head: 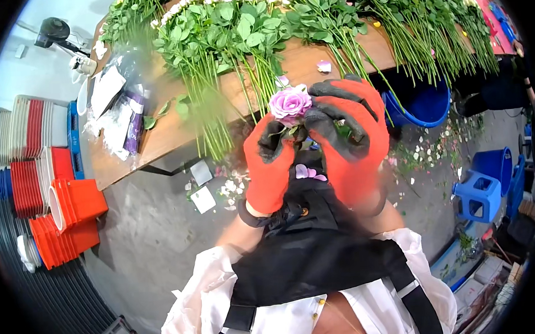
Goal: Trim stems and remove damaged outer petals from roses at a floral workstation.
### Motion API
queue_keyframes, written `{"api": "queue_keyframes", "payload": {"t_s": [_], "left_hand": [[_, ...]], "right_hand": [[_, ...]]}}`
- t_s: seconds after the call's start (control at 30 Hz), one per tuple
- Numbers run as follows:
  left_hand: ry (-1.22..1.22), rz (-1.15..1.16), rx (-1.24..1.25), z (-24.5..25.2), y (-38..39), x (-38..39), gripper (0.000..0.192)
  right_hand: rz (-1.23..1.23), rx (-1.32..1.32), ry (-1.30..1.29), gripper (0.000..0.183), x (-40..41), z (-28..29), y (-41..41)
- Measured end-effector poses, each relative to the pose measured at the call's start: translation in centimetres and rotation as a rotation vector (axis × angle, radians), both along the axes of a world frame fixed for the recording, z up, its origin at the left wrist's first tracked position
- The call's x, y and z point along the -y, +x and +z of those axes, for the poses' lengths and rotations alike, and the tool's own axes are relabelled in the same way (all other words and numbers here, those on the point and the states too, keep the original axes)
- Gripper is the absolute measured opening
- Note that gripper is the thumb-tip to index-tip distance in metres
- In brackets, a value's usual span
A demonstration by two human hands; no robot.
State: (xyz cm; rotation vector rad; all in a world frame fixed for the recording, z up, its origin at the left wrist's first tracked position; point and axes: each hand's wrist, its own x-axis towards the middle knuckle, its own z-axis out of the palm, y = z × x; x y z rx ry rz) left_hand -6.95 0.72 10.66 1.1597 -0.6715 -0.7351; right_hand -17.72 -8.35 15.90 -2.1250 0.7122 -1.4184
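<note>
A lilac rose point(290, 106) is upright in front of my chest, at the table's near edge. My left hand point(272, 162), in a red work glove with black-coated fingers, grips it just under the bloom. At the bloom's right side, my right hand point(349, 131), gloved the same way, has thumb and forefinger on the outer petals. The rose's stem is mostly hidden by the gloves. Loose lilac petals point(310, 172) lie on my black apron point(308, 260) below the hands.
On the wooden table point(157, 141) lie bundles of long-stemmed roses point(224, 37), stems overhanging the edge. Plastic packaging point(119, 111) is at the left. Below stands a blue bucket point(421, 109). Stacked orange buckets point(73, 218) stand left, a blue stool point(479, 196) right. Petals litter the floor point(161, 213).
</note>
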Motion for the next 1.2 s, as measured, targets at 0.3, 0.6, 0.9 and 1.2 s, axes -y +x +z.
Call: {"api": "queue_keyframes", "payload": {"t_s": [0.3, 0.6, 0.9, 1.2], "left_hand": [[0.01, -0.156, -0.438, 1.3, -0.3, 0.4, 0.034], [-0.006, 0.18, -0.105, 2.4, 1.3, 1.5, 0.029], [-0.017, 0.237, 0.125, 2.1, 0.4, 1.8, 0.023], [0.016, 0.178, 0.129, 2.9, -0.2, 1.5, 0.019]], "right_hand": [[0.242, 0.645, 0.811, 0.037, 0.6, -3.6, 0.3], [0.161, 0.401, 0.585, 0.037, 0.1, -0.4, 0.3], [0.077, 0.051, 0.138, 0.039, -0.7, 0.7, -0.5], [0.029, -0.062, 0.045, 0.041, 0.2, 0.9, 0.7]]}}
